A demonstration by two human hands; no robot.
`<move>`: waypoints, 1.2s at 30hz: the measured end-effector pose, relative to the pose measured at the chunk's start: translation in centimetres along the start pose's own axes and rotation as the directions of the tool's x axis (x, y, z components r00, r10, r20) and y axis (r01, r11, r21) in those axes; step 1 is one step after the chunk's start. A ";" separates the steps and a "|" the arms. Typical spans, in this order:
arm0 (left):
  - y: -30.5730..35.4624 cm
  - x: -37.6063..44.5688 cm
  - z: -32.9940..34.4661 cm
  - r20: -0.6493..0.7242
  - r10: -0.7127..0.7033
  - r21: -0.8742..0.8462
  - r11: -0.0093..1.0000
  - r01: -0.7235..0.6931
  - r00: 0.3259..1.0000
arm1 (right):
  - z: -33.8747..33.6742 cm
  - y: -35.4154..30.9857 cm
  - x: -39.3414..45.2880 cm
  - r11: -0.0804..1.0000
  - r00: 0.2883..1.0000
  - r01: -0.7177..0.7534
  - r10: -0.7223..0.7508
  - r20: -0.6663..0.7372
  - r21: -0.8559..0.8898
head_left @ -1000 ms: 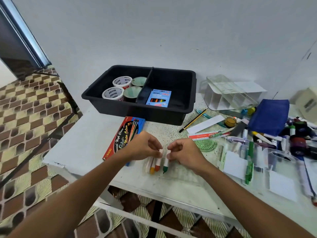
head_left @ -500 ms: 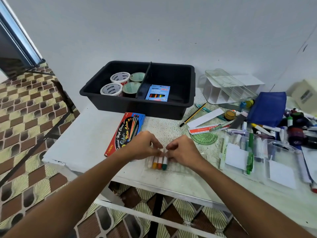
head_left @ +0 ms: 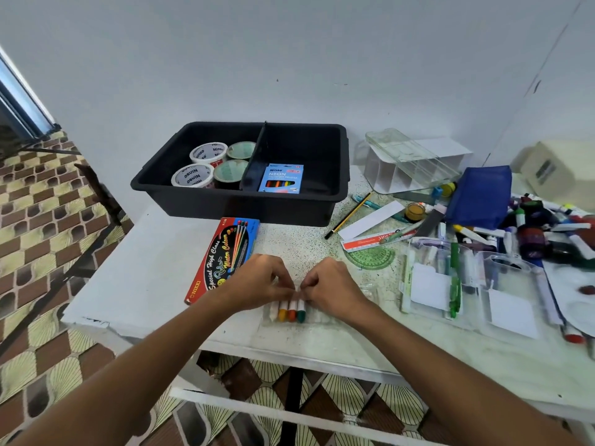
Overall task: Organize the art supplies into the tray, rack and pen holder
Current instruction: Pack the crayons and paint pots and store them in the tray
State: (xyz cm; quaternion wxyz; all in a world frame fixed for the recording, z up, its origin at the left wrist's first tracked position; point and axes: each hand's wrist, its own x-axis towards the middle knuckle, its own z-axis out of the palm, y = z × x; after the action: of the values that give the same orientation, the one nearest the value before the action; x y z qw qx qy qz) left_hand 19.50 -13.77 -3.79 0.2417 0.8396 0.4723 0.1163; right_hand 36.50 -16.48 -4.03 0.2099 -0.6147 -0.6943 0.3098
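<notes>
Head view: left hand and right hand both pinch the crayons in their clear sleeve near the table's front edge. Risk: thin sleeve slips, crayons roll off.

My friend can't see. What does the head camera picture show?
Two hands, left hand and right hand, pinch a clear pack of crayons on a white table. Behind sits a black tray holding tape rolls.
</notes>
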 end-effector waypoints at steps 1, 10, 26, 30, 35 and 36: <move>0.0 0.0 0.0 0.002 0.006 0.011 1.000 -0.006 1.000 | 0.0 0.0 0.0 1.000 1.000 0.004 -0.004 -0.001 -0.003; 1.6 2.6 -1.3 0.013 0.049 -0.012 0.999 -0.049 0.999 | -3.3 0.9 0.0 0.995 0.994 0.051 -0.043 -0.096 0.082; 17.8 17.9 6.0 -0.096 0.425 0.065 0.905 -0.420 0.900 | -22.8 16.6 -6.9 0.967 0.751 -0.177 0.254 -0.609 0.184; 20.6 21.5 7.7 -0.042 0.483 0.204 0.861 -0.466 0.874 | -25.7 20.6 -8.3 0.927 0.684 -0.372 0.306 -0.662 0.044; 23.0 24.0 8.4 0.176 0.427 0.306 0.833 -0.461 0.887 | -27.0 23.3 -8.8 0.776 0.691 -0.602 0.390 -0.609 -0.186; 23.2 24.3 8.4 0.193 0.411 0.314 0.834 -0.453 0.891 | -27.0 23.6 -8.9 0.771 0.693 -0.605 0.388 -0.607 -0.198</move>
State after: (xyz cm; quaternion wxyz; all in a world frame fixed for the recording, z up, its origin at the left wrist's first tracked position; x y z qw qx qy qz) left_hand 52.96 -5.73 0.12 0.0828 0.9592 0.2683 0.0321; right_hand 73.11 -19.32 0.01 0.1761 -0.8714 -0.4568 0.0304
